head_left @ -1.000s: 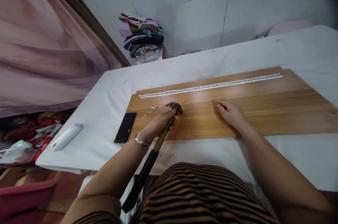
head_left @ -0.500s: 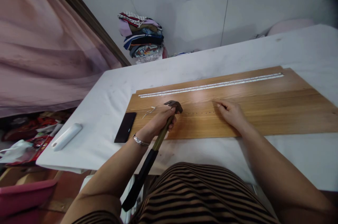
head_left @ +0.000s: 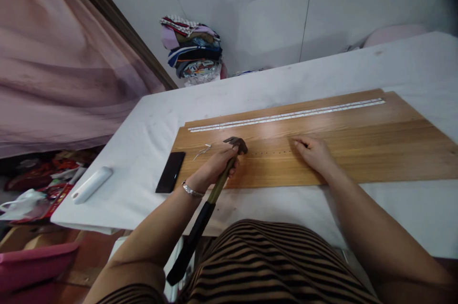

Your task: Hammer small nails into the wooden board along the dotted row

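My left hand (head_left: 223, 162) is closed around the upper handle of a claw hammer (head_left: 219, 188), just below its dark metal head. The hammer's black grip slants down toward my body. My right hand (head_left: 315, 153) rests on the wooden board (head_left: 361, 151) with thumb and forefinger pinched together. A thin tip, seemingly a nail (head_left: 291, 138), shows at those fingertips; most of it is hidden. Between the hands runs a row of small dark dots (head_left: 275, 152) on the board. Several loose nails (head_left: 202, 151) lie left of the hammer head.
Two white measuring strips (head_left: 286, 116) lie along the board's far side. A black phone (head_left: 171, 172) overlaps its left end. On the white-covered table (head_left: 136, 151) is a pale oblong object (head_left: 92, 184). Folded clothes (head_left: 195, 48) are stacked by the wall, and a pink curtain (head_left: 64, 46) hangs left.
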The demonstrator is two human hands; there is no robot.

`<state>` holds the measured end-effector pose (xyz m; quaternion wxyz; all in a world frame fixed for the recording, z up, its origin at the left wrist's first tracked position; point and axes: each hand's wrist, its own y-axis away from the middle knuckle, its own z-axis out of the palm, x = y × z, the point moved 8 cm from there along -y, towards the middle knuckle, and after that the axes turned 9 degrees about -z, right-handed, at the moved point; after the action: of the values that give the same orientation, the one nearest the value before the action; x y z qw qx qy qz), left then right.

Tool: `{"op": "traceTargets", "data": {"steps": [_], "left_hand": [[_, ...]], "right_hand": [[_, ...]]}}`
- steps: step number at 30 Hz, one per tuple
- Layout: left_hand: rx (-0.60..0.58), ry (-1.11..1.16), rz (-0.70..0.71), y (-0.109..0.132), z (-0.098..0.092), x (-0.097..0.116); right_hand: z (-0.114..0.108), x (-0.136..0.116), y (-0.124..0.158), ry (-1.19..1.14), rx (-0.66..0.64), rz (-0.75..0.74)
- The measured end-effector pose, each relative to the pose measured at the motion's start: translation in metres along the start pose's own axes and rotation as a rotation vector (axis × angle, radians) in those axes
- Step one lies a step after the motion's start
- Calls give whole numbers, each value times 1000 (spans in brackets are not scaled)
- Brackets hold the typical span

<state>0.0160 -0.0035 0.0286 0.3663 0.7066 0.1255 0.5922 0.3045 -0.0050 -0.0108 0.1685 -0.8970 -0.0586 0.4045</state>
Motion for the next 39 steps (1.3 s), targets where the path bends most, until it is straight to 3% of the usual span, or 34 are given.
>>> {"op": "traceTargets", "data": {"steps": [6,9,13,18,22,26,31,35,39], "left_hand": [[29,40,-13,-4,-9,10],[53,80,17,-3,-15,27],[79,157,190,7,-20,72],[93,361,482,24,-24,141],[112,566,606,22,-12,165],[9,654,542,7,35,146],[-10,535,372,-8,85,93],[-33,284,456,-4,90,73],[-217,-40,455,-2,75,56]], "right_hand": [[0,1,0,-38,33,12],[-1,-2,1,-97,83,8],[0,-6,3,-218,107,64],[18,-14,9,-594,-94,287],[16,-48,2,-767,-196,237],[4,-98,-9,-825,-269,112],[6,-125,-6,-868,-282,248],[9,-118,5,-702,-226,261],[12,-105,23,-593,-247,319]]}}
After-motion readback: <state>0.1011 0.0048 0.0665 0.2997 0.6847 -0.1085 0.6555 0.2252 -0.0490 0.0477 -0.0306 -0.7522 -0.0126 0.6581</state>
